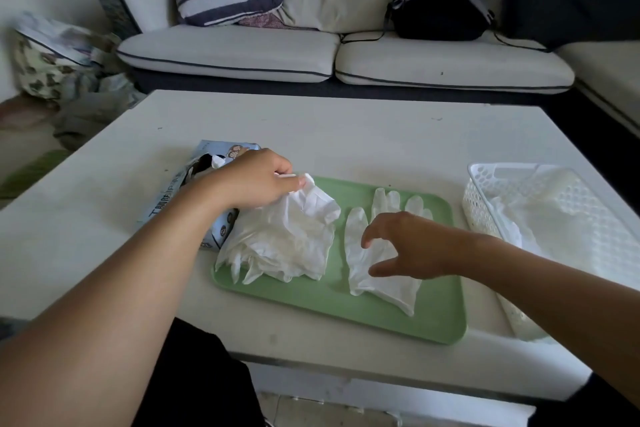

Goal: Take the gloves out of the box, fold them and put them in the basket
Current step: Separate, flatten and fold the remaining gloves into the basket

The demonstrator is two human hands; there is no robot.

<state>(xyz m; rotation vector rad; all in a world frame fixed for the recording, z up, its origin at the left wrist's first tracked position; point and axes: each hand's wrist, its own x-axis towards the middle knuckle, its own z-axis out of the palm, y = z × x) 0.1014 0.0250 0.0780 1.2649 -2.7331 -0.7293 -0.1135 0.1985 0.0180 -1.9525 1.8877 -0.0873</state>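
On the green tray, the left hand pinches the top edge of a crumpled heap of translucent white gloves beside the torn-open glove box. The right hand hovers, fingers spread, over a single flat glove, fingers pointing away. The white basket stands right of the tray.

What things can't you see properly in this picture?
Head view only:
- Inside the blue printed cardboard glove box: the left hand and forearm cover it.
- How many gloves the crumpled white pile holds: they overlap.
- The flat white glove on the green plastic tray: the right hand covers its middle.
- What lies in the white perforated plastic basket: white on white, blurred.
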